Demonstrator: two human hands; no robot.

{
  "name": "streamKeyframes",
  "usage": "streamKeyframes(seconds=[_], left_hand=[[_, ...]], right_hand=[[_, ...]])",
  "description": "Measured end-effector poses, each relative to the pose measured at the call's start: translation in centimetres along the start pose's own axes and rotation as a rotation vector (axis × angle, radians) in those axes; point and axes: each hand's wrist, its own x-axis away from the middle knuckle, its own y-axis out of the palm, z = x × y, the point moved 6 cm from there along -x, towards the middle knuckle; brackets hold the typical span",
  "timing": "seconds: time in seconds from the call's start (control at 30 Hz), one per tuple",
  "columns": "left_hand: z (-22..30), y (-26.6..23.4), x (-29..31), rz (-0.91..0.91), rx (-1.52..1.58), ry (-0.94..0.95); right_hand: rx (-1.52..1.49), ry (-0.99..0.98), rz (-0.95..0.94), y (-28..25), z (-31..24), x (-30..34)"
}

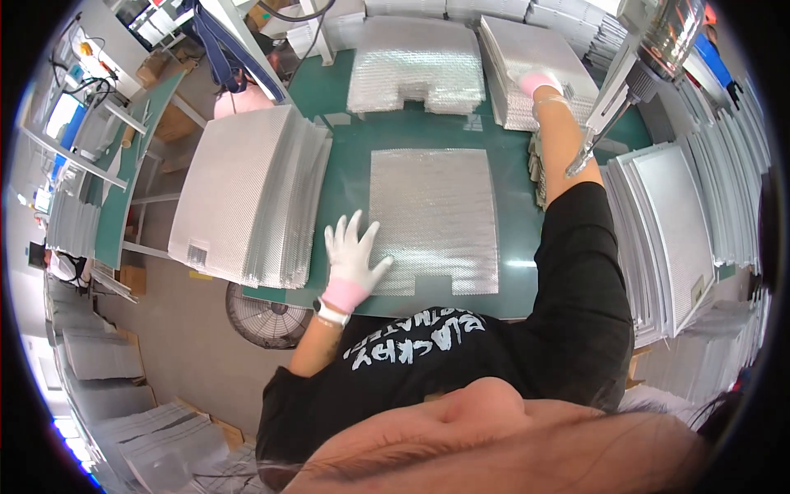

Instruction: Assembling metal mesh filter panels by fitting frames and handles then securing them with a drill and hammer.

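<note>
A silvery, finely textured metal mesh sheet (432,218) with a notch in its near edge lies flat on the green table. My left hand (354,257), in a white glove with a pink cuff, rests with spread fingers at the sheet's left edge; the thumb reaches over it. My right arm stretches to the far right, where my right hand (538,81), gloved alike, is on top of a stack of silvery sheets (535,49). Its fingers blend into the bright surface, so their pose is unclear.
A tall stack of mesh sheets (234,193) stands at the left, another notched stack (417,62) at the back. A hanging tool (638,86) comes down beside my right arm. Framed panels (671,230) lean at the right. A floor fan (267,317) sits below the table's left edge.
</note>
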Motion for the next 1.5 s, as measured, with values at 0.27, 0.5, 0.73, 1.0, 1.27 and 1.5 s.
streamKeyframes(seconds=[0.27,0.5,0.73,1.0,1.27,1.5], left_hand=[[-0.8,-2.0,5.4,0.105,0.170,-0.045],[0.5,-2.7,4.7,0.091,0.229,0.009],[2.1,0.6,1.7,-0.321,1.202,-0.027],[4.8,-1.9,1.2,0.463,1.473,-0.333],[1.3,-1.4,3.3,0.393,0.915,-0.298],[0.1,1.5,1.3,0.116,0.262,-0.192]], right_hand=[[0.080,-0.077,-0.038,-3.1,0.5,-0.2],[-0.761,0.011,0.801,-11.5,5.0,5.9],[-1.040,-0.672,0.652,-7.5,-0.8,23.9],[-0.449,-0.730,0.556,-0.3,-3.1,45.4],[-0.658,-0.462,0.076,1.3,2.1,40.5],[-0.542,-0.276,-0.094,6.4,2.0,39.8]])
